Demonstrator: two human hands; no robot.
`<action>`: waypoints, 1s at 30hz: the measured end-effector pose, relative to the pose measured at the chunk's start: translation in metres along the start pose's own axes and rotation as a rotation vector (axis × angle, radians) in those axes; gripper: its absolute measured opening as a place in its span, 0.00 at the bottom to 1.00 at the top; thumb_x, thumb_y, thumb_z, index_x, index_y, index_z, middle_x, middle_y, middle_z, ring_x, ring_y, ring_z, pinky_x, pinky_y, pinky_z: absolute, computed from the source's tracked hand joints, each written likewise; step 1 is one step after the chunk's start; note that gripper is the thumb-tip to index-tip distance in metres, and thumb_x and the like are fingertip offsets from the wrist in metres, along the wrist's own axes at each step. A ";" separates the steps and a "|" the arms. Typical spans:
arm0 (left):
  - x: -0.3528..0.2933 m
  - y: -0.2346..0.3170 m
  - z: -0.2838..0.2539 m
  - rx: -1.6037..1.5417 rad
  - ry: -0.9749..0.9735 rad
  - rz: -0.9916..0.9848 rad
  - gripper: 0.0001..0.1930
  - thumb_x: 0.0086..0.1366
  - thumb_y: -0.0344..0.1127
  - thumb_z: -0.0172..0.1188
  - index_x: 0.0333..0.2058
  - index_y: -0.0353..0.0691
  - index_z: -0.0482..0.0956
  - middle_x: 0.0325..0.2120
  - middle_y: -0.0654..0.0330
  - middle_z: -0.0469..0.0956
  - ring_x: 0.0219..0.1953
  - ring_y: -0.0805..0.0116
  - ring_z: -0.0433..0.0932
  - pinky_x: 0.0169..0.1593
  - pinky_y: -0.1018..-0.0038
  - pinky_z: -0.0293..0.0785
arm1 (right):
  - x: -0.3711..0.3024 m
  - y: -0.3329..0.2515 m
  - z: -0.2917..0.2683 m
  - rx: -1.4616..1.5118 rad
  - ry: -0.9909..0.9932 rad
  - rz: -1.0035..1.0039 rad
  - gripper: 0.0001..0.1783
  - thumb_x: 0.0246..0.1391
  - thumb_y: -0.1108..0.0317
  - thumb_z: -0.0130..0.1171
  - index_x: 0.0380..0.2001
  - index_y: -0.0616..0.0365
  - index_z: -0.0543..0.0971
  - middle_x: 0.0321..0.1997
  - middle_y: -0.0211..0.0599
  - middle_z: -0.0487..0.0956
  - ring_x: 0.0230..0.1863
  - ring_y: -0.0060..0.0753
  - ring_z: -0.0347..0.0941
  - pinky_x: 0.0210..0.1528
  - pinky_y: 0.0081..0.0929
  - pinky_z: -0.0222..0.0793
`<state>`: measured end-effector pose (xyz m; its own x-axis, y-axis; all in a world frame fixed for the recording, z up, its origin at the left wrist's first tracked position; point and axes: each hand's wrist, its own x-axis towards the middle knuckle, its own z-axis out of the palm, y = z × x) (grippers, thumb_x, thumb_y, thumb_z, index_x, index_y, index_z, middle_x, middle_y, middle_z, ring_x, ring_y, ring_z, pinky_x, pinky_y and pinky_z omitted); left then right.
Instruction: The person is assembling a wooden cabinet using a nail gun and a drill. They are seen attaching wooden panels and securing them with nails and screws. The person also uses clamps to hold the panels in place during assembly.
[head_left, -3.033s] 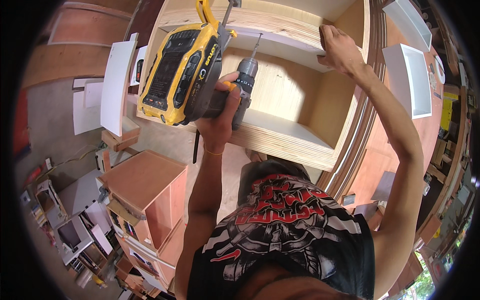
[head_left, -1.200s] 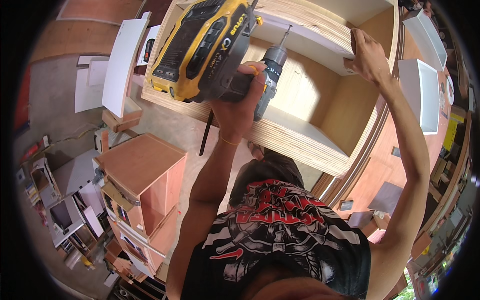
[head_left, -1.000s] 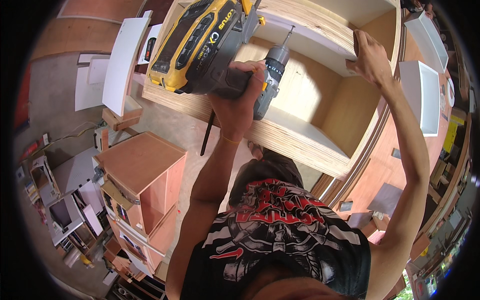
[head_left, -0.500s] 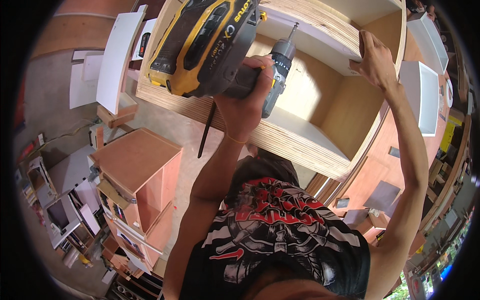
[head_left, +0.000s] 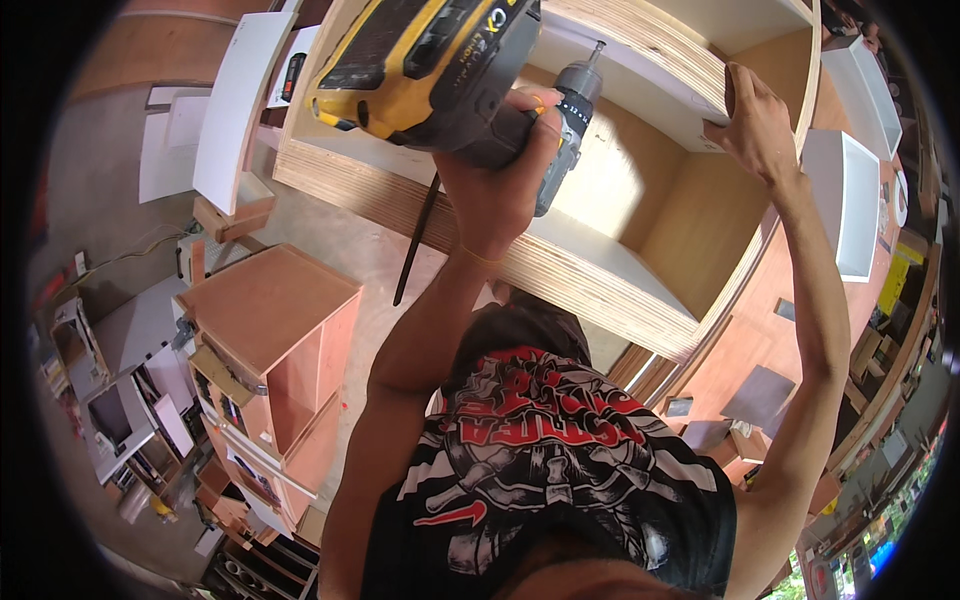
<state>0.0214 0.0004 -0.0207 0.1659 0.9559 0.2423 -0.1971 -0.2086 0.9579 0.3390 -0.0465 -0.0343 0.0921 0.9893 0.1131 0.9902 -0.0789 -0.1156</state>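
My left hand is wrapped round the handle of a yellow and black cordless drill, its big battery toward me. The grey chuck points up and away, with a short driver bit in it. That tip is close to the plywood divider of an open cabinet; whether it touches I cannot tell. At the divider's right part, my right hand grips the layered front edge, thumb below and fingers over it.
To the left stands a reddish-brown cabinet. A white panel leans at the upper left. White drawer boxes sit on a reddish bench to the right, with grey plates lying nearer. A dark rod hangs beside my left wrist.
The drill has shifted slightly up and to the right in the picture, along with my left hand. My right hand keeps its hold on the divider edge.
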 end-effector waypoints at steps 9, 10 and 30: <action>-0.002 -0.007 0.000 -0.050 0.099 -0.056 0.07 0.61 0.23 0.67 0.37 0.33 0.81 0.38 0.52 0.85 0.38 0.71 0.83 0.45 0.75 0.78 | 0.001 -0.001 -0.001 0.026 0.019 -0.023 0.31 0.35 0.71 0.73 0.43 0.61 0.68 0.40 0.48 0.77 0.44 0.57 0.78 0.47 0.46 0.76; -0.002 -0.007 0.002 -0.059 0.094 -0.056 0.07 0.60 0.23 0.67 0.38 0.33 0.81 0.38 0.52 0.85 0.38 0.70 0.83 0.46 0.75 0.79 | 0.000 -0.001 0.000 0.010 0.006 -0.004 0.31 0.35 0.70 0.73 0.43 0.61 0.68 0.39 0.48 0.77 0.44 0.56 0.77 0.46 0.46 0.76; -0.015 0.045 -0.003 -0.101 0.138 -0.254 0.09 0.58 0.22 0.66 0.39 0.32 0.81 0.40 0.52 0.85 0.42 0.70 0.81 0.50 0.74 0.76 | 0.009 -0.007 -0.019 0.081 -0.094 -0.034 0.36 0.41 0.55 0.78 0.45 0.60 0.67 0.50 0.51 0.76 0.53 0.55 0.76 0.52 0.48 0.74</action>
<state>0.0075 -0.0225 0.0184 0.0908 0.9953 -0.0331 -0.2623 0.0560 0.9634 0.3350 -0.0391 -0.0142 0.0446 0.9987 0.0260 0.9804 -0.0388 -0.1931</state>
